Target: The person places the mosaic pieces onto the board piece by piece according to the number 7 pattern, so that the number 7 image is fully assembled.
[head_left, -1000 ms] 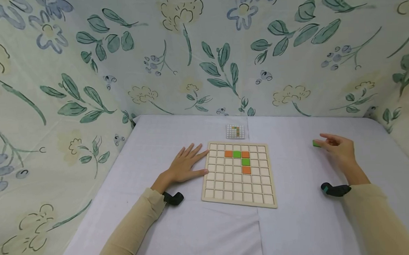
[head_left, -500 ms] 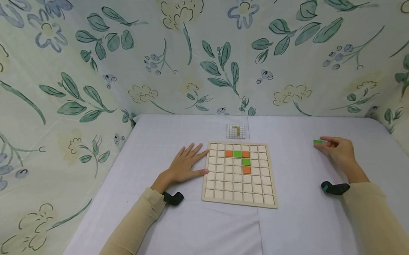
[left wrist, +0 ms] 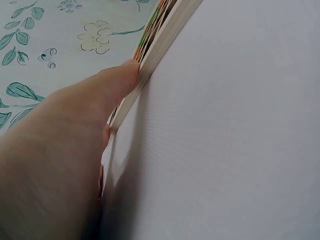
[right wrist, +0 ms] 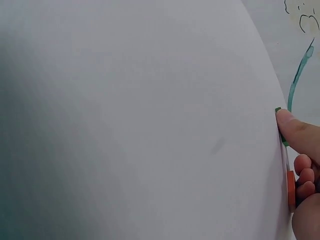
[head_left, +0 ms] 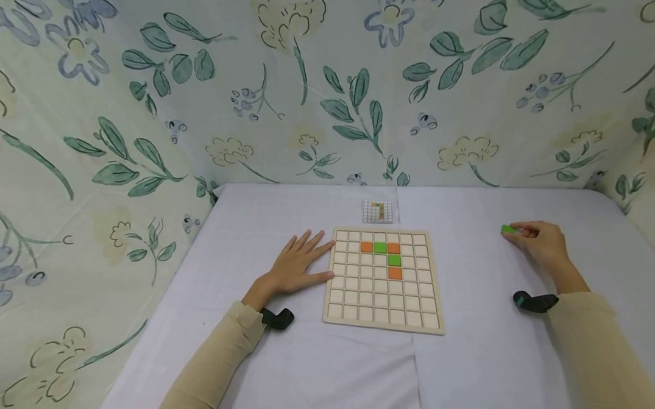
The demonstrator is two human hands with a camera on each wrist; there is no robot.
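Note:
A square wooden grid board (head_left: pixel 356 299) lies in the middle of the table. Orange tiles (head_left: pixel 395 273) and green tiles (head_left: pixel 394 260) fill several of its cells, forming a bent line. My left hand (head_left: pixel 290 267) lies spread at the board's left edge, thumb and a fingertip touching the rim; in the left wrist view the thumb rests against the frame. Right of the board, my right hand (head_left: pixel 546 244) pinches a loose green tile (head_left: pixel 506 229) between thumb and forefinger. Beside its curled other fingers an orange tile (right wrist: pixel 291 191) shows in the right wrist view; the head view hides it.
Behind the board lies a small card (head_left: pixel 377 211) printed with a coloured grid pattern. White cloth (head_left: pixel 313 376) covers the table, with a fold running toward the front. A flower-patterned curtain (head_left: pixel 280 121) rises along the back and sides.
My right forefinger has come down to the green tile, which thumb and finger now pinch, and the hand has shifted slightly left. My left hand and the board have stayed still.

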